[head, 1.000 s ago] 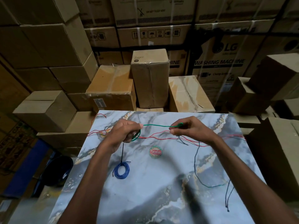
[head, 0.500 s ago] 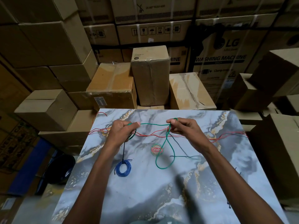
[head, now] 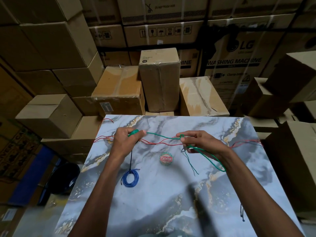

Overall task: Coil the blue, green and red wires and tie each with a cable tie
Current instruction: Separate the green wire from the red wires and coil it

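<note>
My left hand (head: 125, 142) holds a small green coil against its fingers above the marble tabletop (head: 171, 202). From it the green wire (head: 160, 136) runs right to my right hand (head: 200, 142), which pinches it between thumb and fingertips; a loose green loop hangs down past my right wrist. The red wire (head: 153, 142) lies in long wavy strands across the far part of the table, under both hands. A blue coil (head: 130, 178) rests on the table below my left hand, with a black tie sticking up from it.
A round red and green labelled roll (head: 166, 159) lies mid-table. Thin dark strands (head: 191, 163) trail near my right hand and at the table's right edge (head: 242, 212). Cardboard boxes (head: 159, 79) are stacked behind and on both sides.
The slack green loop that lay mid-table has been drawn up and right, now hanging by my right wrist. More green wire sits wound at my left hand.
</note>
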